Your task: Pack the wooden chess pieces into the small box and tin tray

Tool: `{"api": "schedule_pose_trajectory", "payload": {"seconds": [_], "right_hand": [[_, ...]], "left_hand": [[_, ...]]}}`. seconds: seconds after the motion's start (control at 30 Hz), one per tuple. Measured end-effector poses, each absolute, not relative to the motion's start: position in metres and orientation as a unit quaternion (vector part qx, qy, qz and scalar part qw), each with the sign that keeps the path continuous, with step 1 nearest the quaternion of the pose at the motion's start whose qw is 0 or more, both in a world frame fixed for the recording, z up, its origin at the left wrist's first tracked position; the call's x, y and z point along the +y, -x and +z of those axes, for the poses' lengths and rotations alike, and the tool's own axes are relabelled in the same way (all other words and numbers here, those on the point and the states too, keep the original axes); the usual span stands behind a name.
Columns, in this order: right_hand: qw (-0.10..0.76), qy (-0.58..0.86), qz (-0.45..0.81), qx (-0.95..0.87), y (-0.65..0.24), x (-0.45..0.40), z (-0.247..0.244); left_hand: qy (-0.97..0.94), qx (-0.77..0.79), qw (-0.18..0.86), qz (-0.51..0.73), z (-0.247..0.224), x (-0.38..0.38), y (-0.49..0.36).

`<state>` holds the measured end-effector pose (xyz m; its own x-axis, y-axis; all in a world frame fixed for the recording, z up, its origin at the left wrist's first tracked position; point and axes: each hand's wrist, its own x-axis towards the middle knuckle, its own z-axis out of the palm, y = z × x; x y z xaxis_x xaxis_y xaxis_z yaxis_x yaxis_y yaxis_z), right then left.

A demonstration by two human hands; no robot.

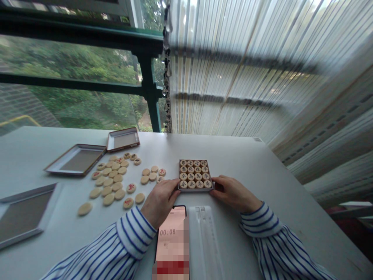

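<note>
1. The phone (171,241) lies nearest, long axis running away from the person.
2. The left hand (159,198), thumb and fingers slightly apart, pinches the box (196,189) at its near left corner.
3. The right hand (234,194), a bit wider open, grips the near right corner; its thumb contact is partly hidden, though it appears to touch.
4. The box sits mid-table (239,155), nearly square without a clear long axis, its far side roughly parallel to the table's far edge.
5. Loose pieces (108,182) spread left of it, towards the far left corner.
</note>
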<state>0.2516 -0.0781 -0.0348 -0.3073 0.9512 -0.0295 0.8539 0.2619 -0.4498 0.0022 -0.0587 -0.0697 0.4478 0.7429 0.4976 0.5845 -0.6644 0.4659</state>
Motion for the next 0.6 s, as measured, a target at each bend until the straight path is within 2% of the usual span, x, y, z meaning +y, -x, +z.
{"api": "schedule_pose_trajectory", "payload": {"seconds": [0.6], "right_hand": [[0.123,0.579,0.185,-0.785,-0.2504,-0.0770,-0.0388]], "left_hand": [[-0.840,0.400,0.125,0.345,-0.0761,-0.0557,-0.0028]]}}
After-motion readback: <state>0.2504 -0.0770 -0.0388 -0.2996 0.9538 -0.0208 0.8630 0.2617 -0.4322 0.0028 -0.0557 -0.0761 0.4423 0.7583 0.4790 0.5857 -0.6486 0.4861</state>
